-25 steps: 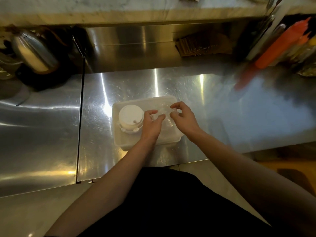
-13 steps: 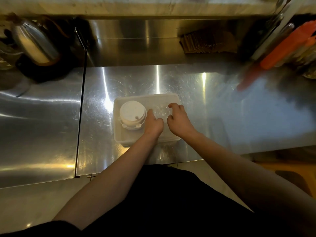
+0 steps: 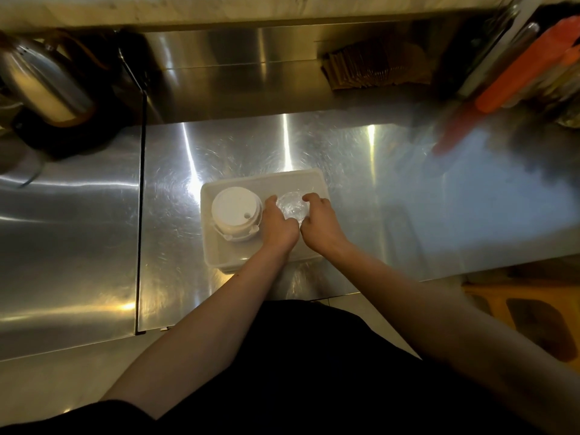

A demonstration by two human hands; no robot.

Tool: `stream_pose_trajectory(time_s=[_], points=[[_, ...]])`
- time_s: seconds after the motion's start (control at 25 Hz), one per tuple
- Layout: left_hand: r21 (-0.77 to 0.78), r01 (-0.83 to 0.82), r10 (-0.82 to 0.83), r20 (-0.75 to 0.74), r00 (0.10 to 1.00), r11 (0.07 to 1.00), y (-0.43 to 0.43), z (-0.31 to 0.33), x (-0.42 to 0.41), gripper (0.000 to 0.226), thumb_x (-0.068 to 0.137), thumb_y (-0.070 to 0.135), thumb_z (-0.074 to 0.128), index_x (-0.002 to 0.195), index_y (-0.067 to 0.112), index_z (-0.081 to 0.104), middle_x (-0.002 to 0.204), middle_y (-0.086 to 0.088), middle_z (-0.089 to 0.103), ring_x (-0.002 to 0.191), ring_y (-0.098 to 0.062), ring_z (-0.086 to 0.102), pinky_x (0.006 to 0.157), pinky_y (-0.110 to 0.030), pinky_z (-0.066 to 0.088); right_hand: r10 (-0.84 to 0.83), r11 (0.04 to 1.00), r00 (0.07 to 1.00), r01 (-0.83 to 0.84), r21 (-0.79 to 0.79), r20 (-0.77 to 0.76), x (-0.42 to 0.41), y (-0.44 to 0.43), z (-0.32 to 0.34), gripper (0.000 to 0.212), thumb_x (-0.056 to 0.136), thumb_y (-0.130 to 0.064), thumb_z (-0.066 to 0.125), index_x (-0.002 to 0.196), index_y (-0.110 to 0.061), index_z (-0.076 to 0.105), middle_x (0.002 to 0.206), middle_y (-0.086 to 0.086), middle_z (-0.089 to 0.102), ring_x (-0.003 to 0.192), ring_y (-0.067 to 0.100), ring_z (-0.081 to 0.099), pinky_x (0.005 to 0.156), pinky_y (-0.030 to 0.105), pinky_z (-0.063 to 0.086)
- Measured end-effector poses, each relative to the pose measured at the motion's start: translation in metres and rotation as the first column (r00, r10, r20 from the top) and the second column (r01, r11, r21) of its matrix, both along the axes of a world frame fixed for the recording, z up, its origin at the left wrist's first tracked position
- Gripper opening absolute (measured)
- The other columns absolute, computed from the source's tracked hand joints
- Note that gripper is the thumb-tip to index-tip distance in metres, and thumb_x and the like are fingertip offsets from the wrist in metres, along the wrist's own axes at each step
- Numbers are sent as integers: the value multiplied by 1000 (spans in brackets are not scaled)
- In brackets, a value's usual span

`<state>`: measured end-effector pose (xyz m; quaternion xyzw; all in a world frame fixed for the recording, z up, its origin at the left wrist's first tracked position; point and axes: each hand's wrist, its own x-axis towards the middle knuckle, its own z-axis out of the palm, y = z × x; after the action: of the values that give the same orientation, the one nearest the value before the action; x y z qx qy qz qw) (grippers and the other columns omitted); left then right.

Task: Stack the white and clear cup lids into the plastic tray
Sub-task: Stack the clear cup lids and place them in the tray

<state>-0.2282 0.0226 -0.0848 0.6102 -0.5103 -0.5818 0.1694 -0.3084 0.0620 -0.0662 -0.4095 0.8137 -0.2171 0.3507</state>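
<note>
A white plastic tray [image 3: 219,260] sits on the steel counter near its front edge. In its left half stands a stack of white cup lids [image 3: 235,213]. A stack of clear lids [image 3: 292,207] is in the right half. My left hand [image 3: 277,226] grips the clear stack's left side with curled fingers. My right hand [image 3: 318,221] grips its right side, thumb and fingers curled round the rim. The lower part of the clear stack is hidden by both hands.
A steel kettle [image 3: 40,86] on a dark base stands at the back left. Orange squeeze bottles [image 3: 514,76] and other containers crowd the back right. Brown paper sleeves [image 3: 370,70] lie under the shelf. A seam [image 3: 139,221] splits the counter left of the tray.
Both hands have sunk lower into the tray with the clear lids and closed in round them. The camera has shifted slightly, so the tray sits a little higher in view.
</note>
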Motion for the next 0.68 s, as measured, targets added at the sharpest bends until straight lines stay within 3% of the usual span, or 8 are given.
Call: stream_pose_trajectory(time_s=[0.52,0.68], points=[[25,-31,32,-7,999,999,-17,-21,-4,65,84,-1,51,143,17,32,140,-9,49,125,-26,51,108,-45,43,-122,992,979,122,9,165,-14,-17,-7,57,83,14,47,135,-10,46,138,12,51,123,26,51,86,23,39],[18,-28,28,-30,999,999,-15,-21,-6,67,83,-3,48,144,17,30,142,-10,48,127,-26,49,109,-44,42,-124,990,974,133,-36,187,-14,-13,-5,58,83,14,45,136,-10,45,143,10,47,130,25,47,94,22,36]])
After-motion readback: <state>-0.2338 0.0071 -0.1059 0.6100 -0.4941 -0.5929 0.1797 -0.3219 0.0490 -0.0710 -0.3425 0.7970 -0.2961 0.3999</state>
